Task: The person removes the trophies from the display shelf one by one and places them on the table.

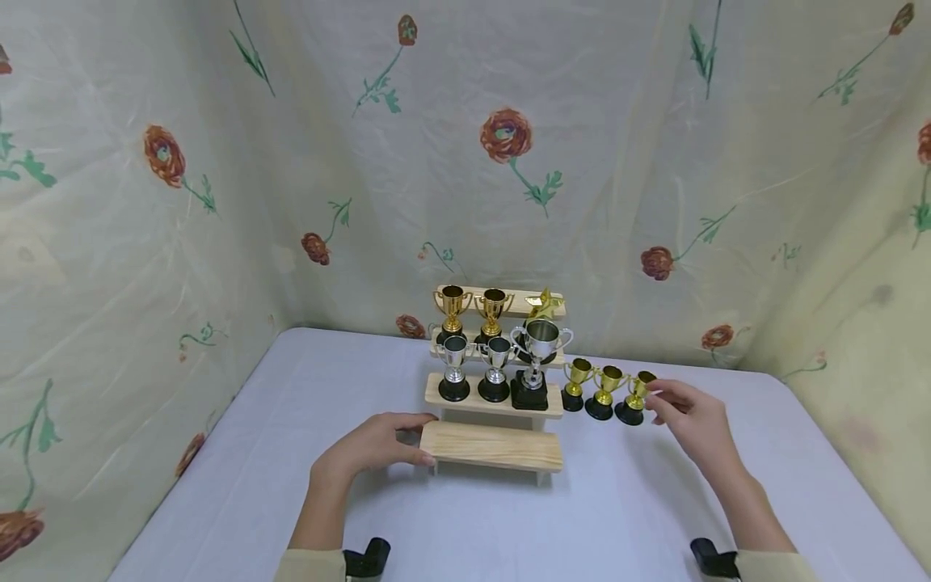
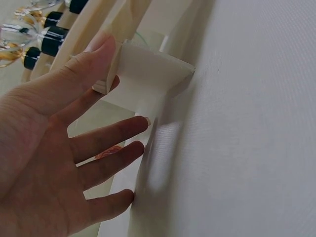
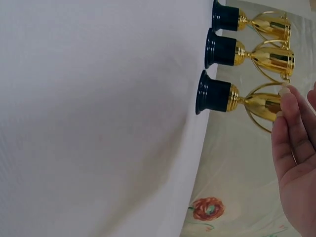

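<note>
Plainly, left hand (image 1: 374, 443): narrow between thumb and index, pinching the left end of the front step (image 1: 494, 444) of the stand (image 1: 473, 406); the other fingers fan out loosely. The light hold appears meant to steady the stand rather than bear its weight.
Right hand (image 1: 687, 408): fingertips gathered close at the bowl of the end cup (image 1: 634, 402); whether they pinch or merely touch, cannot tell. High contact probably suits a cup whose handles and bowl overhang a slim stem.
End cup: gold, upright, its black base on the desk (image 1: 291, 420), to the right of the stand, outermost of three in line.
Neighbours: the middle cup (image 1: 605, 394) and the inner cup (image 1: 576, 384), both gold and upright; the line probably keeps each within easy reach of the right hand.
Second step: two small silver cups (image 1: 454, 372) at left and centre, the big cup (image 1: 537, 360) at right, seemingly grouped by colour.
Third step: two back cups (image 1: 452, 307), gold, beside the star (image 1: 544, 305), which is partly hidden behind the big cup. The rise of the steps presumably lets the rear pieces show above the front ones.
</note>
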{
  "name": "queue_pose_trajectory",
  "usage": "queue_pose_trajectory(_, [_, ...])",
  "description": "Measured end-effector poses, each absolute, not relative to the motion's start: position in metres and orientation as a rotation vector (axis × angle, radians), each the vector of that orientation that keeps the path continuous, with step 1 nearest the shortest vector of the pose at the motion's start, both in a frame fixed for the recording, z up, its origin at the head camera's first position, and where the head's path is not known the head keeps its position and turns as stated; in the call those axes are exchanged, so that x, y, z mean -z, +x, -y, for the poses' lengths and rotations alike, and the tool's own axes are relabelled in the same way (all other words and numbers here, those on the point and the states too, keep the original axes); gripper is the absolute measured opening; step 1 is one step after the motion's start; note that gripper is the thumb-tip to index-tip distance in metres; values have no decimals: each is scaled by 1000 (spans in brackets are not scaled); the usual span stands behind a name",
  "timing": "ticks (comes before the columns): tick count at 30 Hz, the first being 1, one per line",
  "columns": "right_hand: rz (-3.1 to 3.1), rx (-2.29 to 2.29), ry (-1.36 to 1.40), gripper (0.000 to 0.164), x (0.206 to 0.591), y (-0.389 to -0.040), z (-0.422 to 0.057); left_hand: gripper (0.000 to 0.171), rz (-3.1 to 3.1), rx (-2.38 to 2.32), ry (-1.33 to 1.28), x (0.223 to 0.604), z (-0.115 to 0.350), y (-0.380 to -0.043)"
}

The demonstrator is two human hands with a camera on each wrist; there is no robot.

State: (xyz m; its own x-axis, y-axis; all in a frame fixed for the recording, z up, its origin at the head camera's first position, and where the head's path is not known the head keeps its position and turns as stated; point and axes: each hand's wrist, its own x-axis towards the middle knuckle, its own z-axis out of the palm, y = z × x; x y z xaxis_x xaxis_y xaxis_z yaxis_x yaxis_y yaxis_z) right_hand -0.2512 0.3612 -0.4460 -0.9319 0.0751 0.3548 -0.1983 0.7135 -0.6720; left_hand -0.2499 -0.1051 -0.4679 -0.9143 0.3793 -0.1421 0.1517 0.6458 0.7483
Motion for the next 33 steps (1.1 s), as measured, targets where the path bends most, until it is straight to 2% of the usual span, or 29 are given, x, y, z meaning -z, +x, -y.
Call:
queue_pose_trajectory(15, [2511,-1183,194,21,452,-242,-332,69,-2565,-1156,431,467,105,-249])
queue_pose_trajectory(33, [2508,-1281,202,29,458,-233,-305,67,-2568,-1157,430,466,105,-248])
